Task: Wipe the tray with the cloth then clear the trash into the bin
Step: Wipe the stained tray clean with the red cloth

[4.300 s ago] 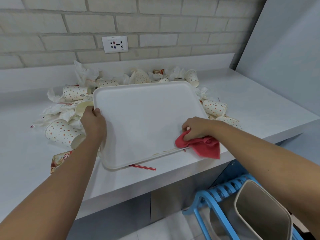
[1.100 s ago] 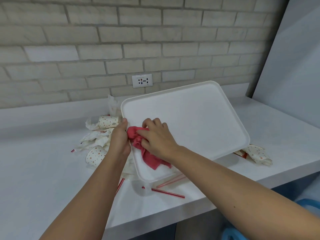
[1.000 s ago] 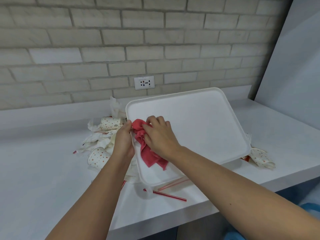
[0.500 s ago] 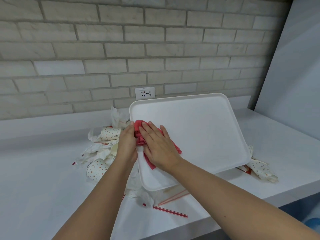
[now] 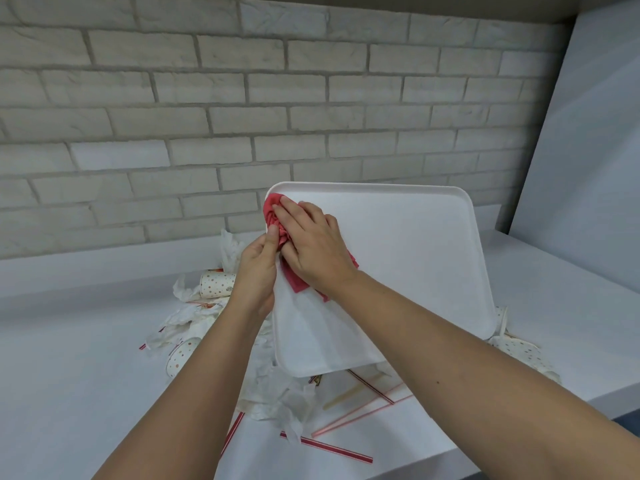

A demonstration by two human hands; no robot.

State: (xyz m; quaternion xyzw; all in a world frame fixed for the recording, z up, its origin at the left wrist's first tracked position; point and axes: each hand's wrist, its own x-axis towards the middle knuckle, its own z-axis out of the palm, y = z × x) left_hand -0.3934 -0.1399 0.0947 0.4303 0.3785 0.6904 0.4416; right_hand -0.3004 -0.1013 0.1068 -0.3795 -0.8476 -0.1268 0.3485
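The left hand grips the edge of the tilted tray while the right hand, fingers straight, presses the cloth onto it.

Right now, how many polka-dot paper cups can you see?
3 polka-dot cups: one beside the left hand, one nearer among napkins, one crushed right of the tray. Others may hide behind it.

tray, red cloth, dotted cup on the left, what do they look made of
Tray: probably moulded plastic, matte white, one smooth piece with a raised rim. Red cloth: soft fabric, bunched into folds; weave too small to tell. Dotted cup: likely paper, matte printed dots.
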